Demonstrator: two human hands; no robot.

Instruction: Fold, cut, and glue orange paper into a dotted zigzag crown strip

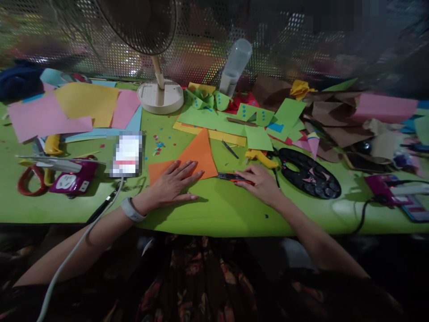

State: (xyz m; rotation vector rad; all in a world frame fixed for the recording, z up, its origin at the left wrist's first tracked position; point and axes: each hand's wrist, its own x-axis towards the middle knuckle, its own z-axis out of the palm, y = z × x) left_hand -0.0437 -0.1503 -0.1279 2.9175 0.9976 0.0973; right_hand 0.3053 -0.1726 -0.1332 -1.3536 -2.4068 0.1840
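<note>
My left hand [176,182] lies flat with its fingers spread, pressing an orange sheet of paper [201,154] onto the green tabletop. The sheet has a folded, pointed flap standing toward the back. In my right hand [259,184] is a slim black-and-orange utility knife [244,178], lying low over the table. Its dark tip is at the lower right corner of the orange sheet; whether it touches the paper I cannot tell. Behind that hand lies a yellow glue gun [261,157]. A thin dark blade-like tool [230,149] rests just right of the orange paper.
A fan [160,99] and an upturned clear bottle [236,62] stand at the back. Green cut papers [214,120] lie in front of them. Right is a black palette [310,174]. A phone [126,154] with a white cable [75,255] and red-handled scissors [30,181] lie left.
</note>
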